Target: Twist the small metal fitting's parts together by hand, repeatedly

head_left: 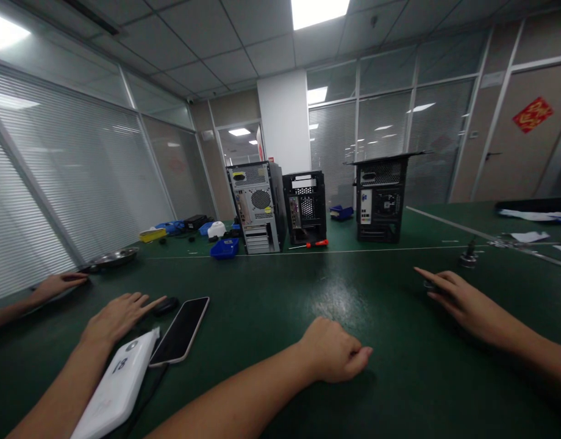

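Observation:
My left hand [118,316] lies flat on the green table [271,292] with its fingers stretched out, holding nothing. Its fingertips almost reach a small black object [166,304]. Just right of it lies a dark smartphone [180,330], and a white power bank [118,381] with a cable rests beside my left wrist. My right hand [336,351] rests on the table in a loose fist, and nothing shows in it.
A co-worker's hand [56,285] rests at the far left by a metal dish [111,258]. Another person's hand [458,299] covers a small dark item at the right. Three computer cases [257,207] [305,207] [381,198] stand at the back with blue bins [224,247] and a red-handled screwdriver [314,243].

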Motion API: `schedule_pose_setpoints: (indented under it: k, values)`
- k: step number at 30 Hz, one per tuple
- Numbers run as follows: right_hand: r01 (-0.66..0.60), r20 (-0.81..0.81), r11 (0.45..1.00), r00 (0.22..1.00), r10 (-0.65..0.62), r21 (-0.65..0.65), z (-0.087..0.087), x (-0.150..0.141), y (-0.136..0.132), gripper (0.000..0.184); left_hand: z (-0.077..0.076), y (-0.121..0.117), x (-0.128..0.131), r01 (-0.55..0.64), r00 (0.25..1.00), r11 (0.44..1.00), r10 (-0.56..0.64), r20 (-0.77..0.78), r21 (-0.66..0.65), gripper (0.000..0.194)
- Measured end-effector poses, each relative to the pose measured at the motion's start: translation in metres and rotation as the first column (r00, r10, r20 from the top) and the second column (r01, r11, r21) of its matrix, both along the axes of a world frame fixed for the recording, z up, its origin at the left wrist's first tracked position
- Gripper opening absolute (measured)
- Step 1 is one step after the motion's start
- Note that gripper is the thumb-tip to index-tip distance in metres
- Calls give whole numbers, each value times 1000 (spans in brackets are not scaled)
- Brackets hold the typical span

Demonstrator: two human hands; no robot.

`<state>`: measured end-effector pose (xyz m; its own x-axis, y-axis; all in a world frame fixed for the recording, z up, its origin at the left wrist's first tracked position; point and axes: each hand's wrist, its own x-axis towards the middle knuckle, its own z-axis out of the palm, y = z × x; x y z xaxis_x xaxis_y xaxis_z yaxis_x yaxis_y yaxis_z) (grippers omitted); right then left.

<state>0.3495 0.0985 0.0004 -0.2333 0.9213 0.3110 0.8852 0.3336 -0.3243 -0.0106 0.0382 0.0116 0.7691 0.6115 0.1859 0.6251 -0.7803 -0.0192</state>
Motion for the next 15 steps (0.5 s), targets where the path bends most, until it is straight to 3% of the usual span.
schedule_pose_setpoints:
  k: [3,6,10,15]
  values:
    - [-151,41,987,988,149,62,22,-47,-25,59,1,-1,0,-91,993,996,93,70,-25,42]
    - [-341,128,937,936,329,82,32,-89,-51,53,0,-1,-1,-165,976,986,168,142,-33,42]
    - [-476,250,875,861,443,87,29,-129,-78,54,-2,0,-1,-146,980,989,149,133,-26,40]
    - [-511,337,843,834,438,170,20,-140,-81,62,-1,0,0,-141,984,990,141,110,-12,33]
